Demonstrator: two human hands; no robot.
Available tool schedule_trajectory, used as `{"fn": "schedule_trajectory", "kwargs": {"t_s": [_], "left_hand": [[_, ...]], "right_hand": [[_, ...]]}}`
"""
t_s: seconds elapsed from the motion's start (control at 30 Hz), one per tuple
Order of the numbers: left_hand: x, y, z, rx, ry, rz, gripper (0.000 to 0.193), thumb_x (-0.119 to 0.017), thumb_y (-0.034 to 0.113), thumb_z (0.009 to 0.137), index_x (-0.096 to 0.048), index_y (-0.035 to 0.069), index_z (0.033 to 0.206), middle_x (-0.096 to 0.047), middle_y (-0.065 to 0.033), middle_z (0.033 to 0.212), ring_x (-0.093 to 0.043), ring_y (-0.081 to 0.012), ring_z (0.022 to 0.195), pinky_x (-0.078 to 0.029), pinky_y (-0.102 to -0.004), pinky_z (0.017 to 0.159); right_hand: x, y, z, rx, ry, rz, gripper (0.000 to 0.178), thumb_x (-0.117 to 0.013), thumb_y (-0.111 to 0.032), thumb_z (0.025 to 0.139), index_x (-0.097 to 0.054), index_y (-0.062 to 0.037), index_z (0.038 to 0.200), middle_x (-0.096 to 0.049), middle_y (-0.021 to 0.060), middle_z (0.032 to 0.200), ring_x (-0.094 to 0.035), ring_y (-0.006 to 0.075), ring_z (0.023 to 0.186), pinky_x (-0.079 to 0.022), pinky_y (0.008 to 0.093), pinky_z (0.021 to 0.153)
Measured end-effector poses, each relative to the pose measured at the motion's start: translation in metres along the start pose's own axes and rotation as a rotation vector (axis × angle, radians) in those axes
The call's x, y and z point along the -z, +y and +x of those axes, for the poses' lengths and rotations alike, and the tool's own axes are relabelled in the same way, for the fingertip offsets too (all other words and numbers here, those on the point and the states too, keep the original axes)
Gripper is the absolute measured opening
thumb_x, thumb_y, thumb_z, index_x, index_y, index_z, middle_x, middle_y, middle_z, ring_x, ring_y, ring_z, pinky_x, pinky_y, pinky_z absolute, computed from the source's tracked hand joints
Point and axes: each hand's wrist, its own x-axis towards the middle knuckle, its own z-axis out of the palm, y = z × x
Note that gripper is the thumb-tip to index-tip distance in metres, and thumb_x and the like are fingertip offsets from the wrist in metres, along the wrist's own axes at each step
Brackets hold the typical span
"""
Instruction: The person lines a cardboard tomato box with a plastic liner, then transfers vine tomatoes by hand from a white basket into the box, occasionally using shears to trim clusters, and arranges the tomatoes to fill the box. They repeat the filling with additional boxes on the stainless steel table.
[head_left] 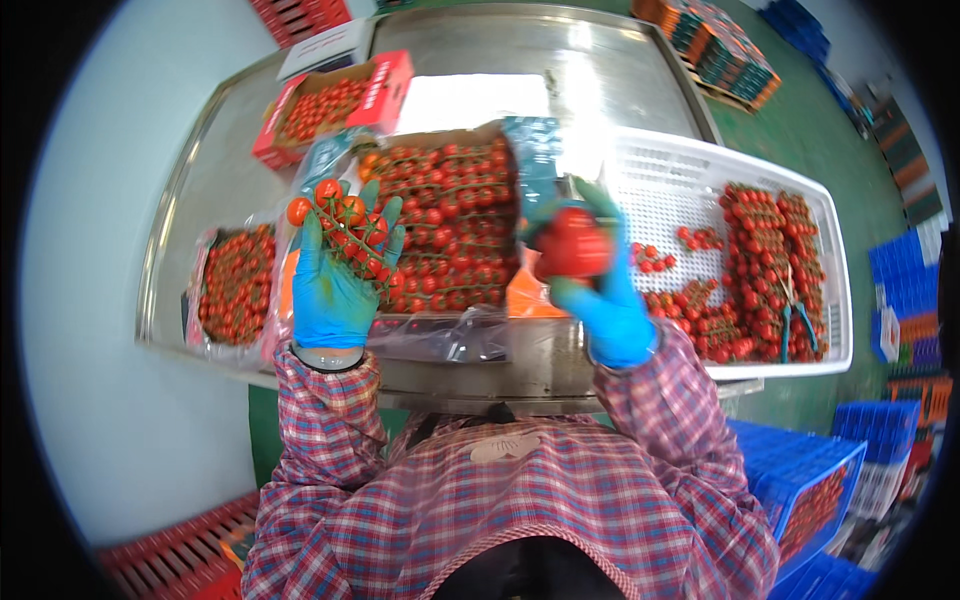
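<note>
My left hand, in a blue glove, is palm up with its fingers curled around a truss of cherry tomatoes on a green stem. My right hand, also gloved in blue, grips a red roundish thing that is smeared by motion. Between the hands, an open carton is packed with rows of cherry tomatoes. To the right stands a white perforated crate holding more trusses. Shears with teal handles lie on its tomatoes.
The metal table carries a red carton of tomatoes at the far left and a smaller plastic-lined box nearer. A blue crate with tomatoes stands at my lower right. Stacked crates are on the green floor beyond.
</note>
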Motion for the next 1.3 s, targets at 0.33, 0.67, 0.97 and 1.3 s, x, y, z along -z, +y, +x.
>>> {"fn": "schedule_trajectory", "kwargs": {"t_s": [0.33,0.67,0.97,1.3], "left_hand": [[0.045,0.012,-0.045,-0.198,0.288,-0.202,0.034,-0.045,0.027,0.095,-0.042,0.015,0.127,-0.05,-0.0087,0.122,-0.051,-0.0217,0.106,-0.042,-0.0397,0.088],[-0.021,-0.095,0.029,0.545,-0.315,-0.128,0.091,-0.043,0.068,0.079,-0.018,0.008,0.142,-0.011,-0.0199,0.147,-0.019,-0.0446,0.132,-0.024,-0.0639,0.1],[-0.072,-0.231,0.04,1.018,-0.379,0.042,0.067,-0.052,0.015,0.081,-0.023,0.003,0.14,-0.026,-0.0151,0.144,-0.035,-0.033,0.128,-0.032,-0.0492,0.104],[-0.092,-0.264,0.049,0.809,-0.148,-0.079,0.051,-0.05,0.014,0.088,-0.035,0.006,0.136,-0.037,-0.0113,0.138,-0.039,-0.0268,0.125,-0.032,-0.0446,0.105]], "right_hand": [[-0.071,0.081,0.067,0.263,-0.47,-1.309,0.059,-0.066,-0.015,0.076,-0.04,-0.0058,0.129,-0.05,0.016,0.109,-0.051,0.0305,0.1,-0.042,0.038,0.086],[0.062,-0.021,0.004,-0.16,-0.332,-0.449,0.016,-0.061,-0.012,0.086,-0.055,-0.0029,0.098,-0.056,0.0073,0.082,-0.055,0.0143,0.073,-0.045,0.0288,0.065],[0.334,-0.115,-0.095,-0.938,0.369,-1.786,0.096,-0.078,-0.047,0.058,-0.036,-0.0056,0.134,-0.053,0.0194,0.114,-0.054,0.0336,0.102,-0.045,0.0432,0.086],[0.411,-0.098,-0.162,-0.738,0.276,-2.186,0.067,-0.06,-0.013,0.074,-0.033,-0.0123,0.136,-0.05,0.0159,0.108,-0.052,0.0349,0.095,-0.043,0.0471,0.079]]}}
